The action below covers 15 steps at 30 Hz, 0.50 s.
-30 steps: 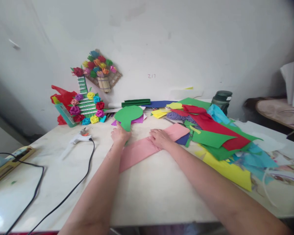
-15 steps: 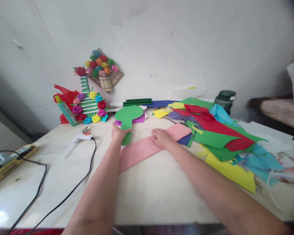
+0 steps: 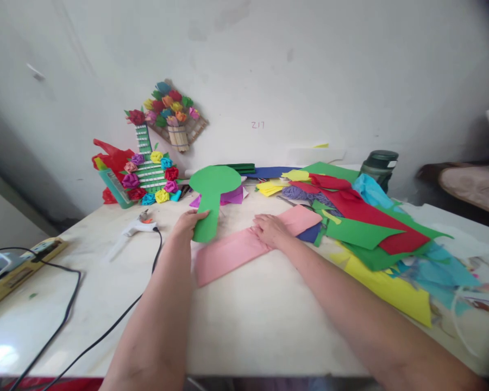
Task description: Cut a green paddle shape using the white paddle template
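Note:
My left hand [image 3: 186, 224] pinches the left edge of a green paper cutout [image 3: 214, 182], which has a wide rounded top and a narrow strip below. The cutout is tilted up off the table beyond the pink paper. Under my right hand [image 3: 270, 230] lies a folded length of pink crepe paper [image 3: 229, 256], slanting across the table. My right fingers are bent onto it near its middle, and the paper is creased there. Purple paper [image 3: 231, 195] shows partly from behind the green cutout.
At left lie a white glue gun [image 3: 135, 228] with a black cord and a power strip [image 3: 24, 271]. A glue bottle [image 3: 116, 187] and a paper-flower piece [image 3: 152, 176] stand behind. Coloured paper [image 3: 362, 233] is heaped at right, near a dark bottle [image 3: 378, 168].
My left hand has shifted left and its grip now shows at the strip's left edge. The green cutout has risen and tilted up. My right hand stays on the pink crepe paper.

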Each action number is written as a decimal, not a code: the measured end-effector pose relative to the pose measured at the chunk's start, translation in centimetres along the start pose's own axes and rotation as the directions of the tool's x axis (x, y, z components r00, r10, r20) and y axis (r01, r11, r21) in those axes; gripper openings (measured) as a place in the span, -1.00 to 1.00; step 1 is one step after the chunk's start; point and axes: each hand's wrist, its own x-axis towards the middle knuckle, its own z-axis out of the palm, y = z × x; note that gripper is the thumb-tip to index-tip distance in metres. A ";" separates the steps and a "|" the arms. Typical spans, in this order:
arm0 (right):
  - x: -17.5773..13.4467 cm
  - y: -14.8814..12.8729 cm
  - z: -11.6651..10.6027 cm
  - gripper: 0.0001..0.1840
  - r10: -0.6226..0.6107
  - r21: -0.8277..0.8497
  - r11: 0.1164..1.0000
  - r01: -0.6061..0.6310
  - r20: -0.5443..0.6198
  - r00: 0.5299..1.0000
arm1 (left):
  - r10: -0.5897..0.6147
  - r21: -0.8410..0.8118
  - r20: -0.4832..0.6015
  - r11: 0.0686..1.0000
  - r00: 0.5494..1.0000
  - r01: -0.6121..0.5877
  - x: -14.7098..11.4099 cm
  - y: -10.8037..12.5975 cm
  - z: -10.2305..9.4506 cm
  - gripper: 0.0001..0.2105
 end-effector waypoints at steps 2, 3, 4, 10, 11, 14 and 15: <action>0.0 0.0 0.0 -0.59 -0.002 -0.002 1.000 0.002 0.001 1.000 | 0.009 -0.117 0.034 0.993 0.999 -0.005 -0.7 0.2 -0.1 -0.73; 0.0 0.0 0.0 -0.58 -0.004 -0.003 1.000 0.004 0.003 1.000 | 0.024 -0.160 0.047 0.987 0.999 -0.016 -0.9 0.3 -0.2 -0.71; 0.1 0.1 0.0 -0.58 -0.003 -0.002 1.000 0.003 0.005 1.000 | 0.042 -0.184 0.054 0.982 0.998 -0.032 -0.8 0.3 -0.1 -0.70; -0.1 -0.1 -0.1 -0.59 -0.007 0.025 1.000 0.007 -0.015 1.000 | 0.137 -0.177 0.153 0.978 0.979 -0.110 2.1 1.2 1.1 -0.73; -0.1 -0.1 -0.2 -0.59 -0.006 0.031 1.000 0.007 -0.017 1.000 | 0.145 -0.160 0.175 0.980 0.974 -0.118 2.8 1.4 1.5 -0.77; -0.2 -0.2 -0.2 -0.59 -0.003 0.046 0.999 0.004 -0.019 1.000 | 0.156 -0.079 0.207 0.987 0.966 -0.142 4.8 2.1 2.4 -0.86; -0.2 -0.1 -0.2 -0.59 -0.005 0.051 0.999 0.006 -0.019 1.000 | 0.150 -0.046 0.210 0.989 0.966 -0.144 5.4 2.3 2.7 -0.87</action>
